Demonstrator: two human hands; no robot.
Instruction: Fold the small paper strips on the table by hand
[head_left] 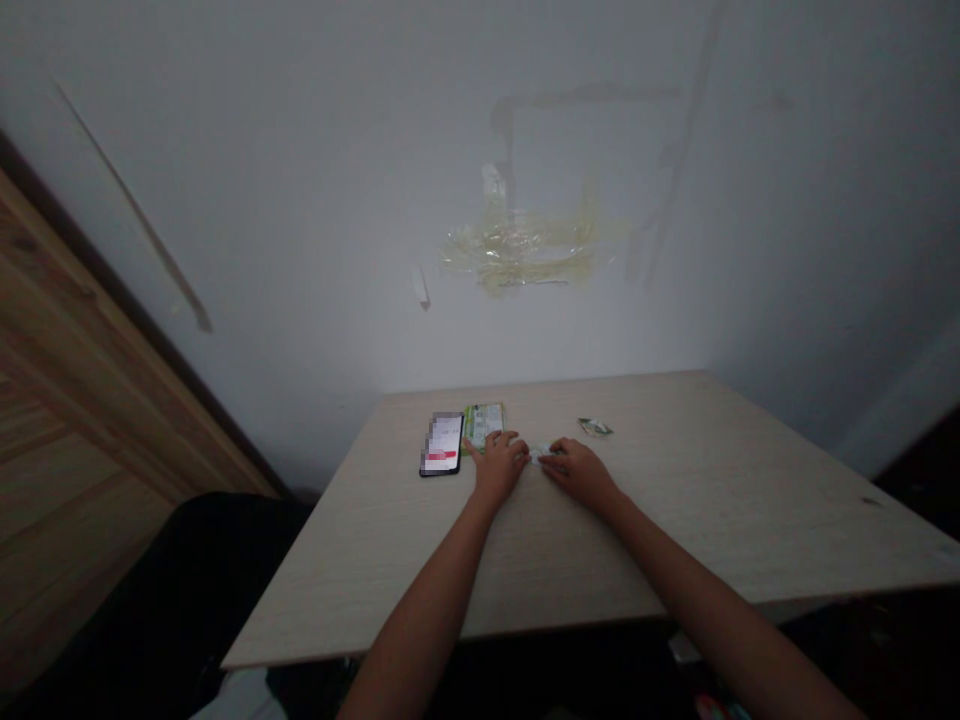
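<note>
On the table, a small whitish, thin piece (pixel 537 453) lies between my two hands; its kind is too small to make out. My left hand (pixel 498 464) has its thumb and forefinger closed at the piece's left edge, while the outer fingers spread towards a green-and-white printed packet (pixel 484 420). From the other side, my right hand (pixel 579 470) pinches the right edge of the same piece with bent fingers. Part of the packet is covered by my left hand.
Left of the packet lies a phone (pixel 442 445) with a lit screen. A small crumpled green-and-white wrapper (pixel 595 427) rests beyond my right hand. The pale wooden table (pixel 712 480) meets a wall (pixel 315 250) with tape on it; wooden boards (pixel 82 360) stand at left.
</note>
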